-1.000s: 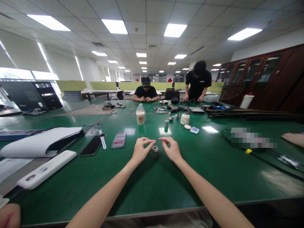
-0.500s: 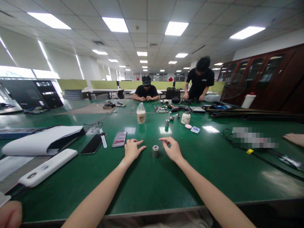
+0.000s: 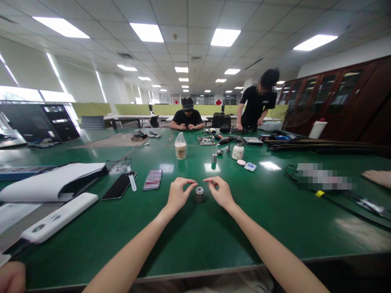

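Observation:
A short grey metal cylinder [image 3: 199,196] with a round hole in its top stands upright on the green table [image 3: 195,240]. Just left of it, my left hand [image 3: 179,193] is raised with thumb and forefinger apart, fingertips near the cylinder's top edge. My right hand [image 3: 220,191] hovers on the other side, forefinger stretched towards the left and the thumb curled below it. Neither hand appears to hold anything. Farther back stands a second metal cylinder [image 3: 214,158], near a white patterned jar [image 3: 238,151], a pink round lid [image 3: 241,162] and a small blue-and-white case [image 3: 250,167].
To the left lie a phone [image 3: 116,187], a white strap [image 3: 132,181], a flat packet [image 3: 152,180] and a long white device [image 3: 61,217]. A bagged cup [image 3: 180,149] stands ahead. Black cables [image 3: 345,207] run at right. Two people are across the table; other hands show at both edges.
My left hand drew away to the left, then came back beside the cylinder. My right hand stays nearly still. The standing person across the table has shifted to the right.

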A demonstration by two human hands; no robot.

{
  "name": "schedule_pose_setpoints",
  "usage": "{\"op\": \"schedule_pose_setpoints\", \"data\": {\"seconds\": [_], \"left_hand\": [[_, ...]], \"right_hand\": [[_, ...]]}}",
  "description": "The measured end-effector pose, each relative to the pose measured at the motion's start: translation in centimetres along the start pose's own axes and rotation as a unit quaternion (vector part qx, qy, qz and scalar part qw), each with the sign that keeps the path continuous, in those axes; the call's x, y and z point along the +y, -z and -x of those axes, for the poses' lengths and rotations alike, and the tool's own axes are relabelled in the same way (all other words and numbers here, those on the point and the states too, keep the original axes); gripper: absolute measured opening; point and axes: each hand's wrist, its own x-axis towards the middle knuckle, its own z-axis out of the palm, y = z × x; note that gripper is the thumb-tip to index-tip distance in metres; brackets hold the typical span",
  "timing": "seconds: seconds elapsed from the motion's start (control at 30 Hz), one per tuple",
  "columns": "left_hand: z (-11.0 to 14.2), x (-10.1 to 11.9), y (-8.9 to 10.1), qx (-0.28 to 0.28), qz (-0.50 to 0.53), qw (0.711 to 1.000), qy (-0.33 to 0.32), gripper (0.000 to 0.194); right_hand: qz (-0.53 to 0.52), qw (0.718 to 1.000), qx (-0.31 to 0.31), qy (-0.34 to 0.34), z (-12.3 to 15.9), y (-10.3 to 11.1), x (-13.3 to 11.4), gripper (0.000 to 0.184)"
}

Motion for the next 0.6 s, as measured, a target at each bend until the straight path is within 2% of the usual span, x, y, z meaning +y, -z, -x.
{"op": "schedule_pose_setpoints", "data": {"seconds": [0.1, 0.23, 0.4, 0.6], "left_hand": [[0.3, 1.6, -0.5, -0.024, 0.022, 0.999, -0.01, 0.019], [0.5, 1.8, -1.0, -0.05, 0.027, 0.998, -0.016, 0.015], [0.6, 1.5, -1.3, -0.04, 0.034, 0.999, -0.012, 0.016], [0.7, 1.7, -1.7, -0.03, 0.088, 0.996, 0.002, 0.016]], "right_hand": [[0.003, 1.0, -0.001, -0.001, 0.0, 0.0, 0.1, 0.028], [0.0, 1.0, -0.002, -0.001, 0.0, -0.1, 0.2, 0.028], [0.0, 1.0, 0.0, -0.002, 0.1, -0.2, 0.3, 0.029], [0.003, 1.0, -0.001, -0.006, 0.1, -0.2, 0.3, 0.028]]}}
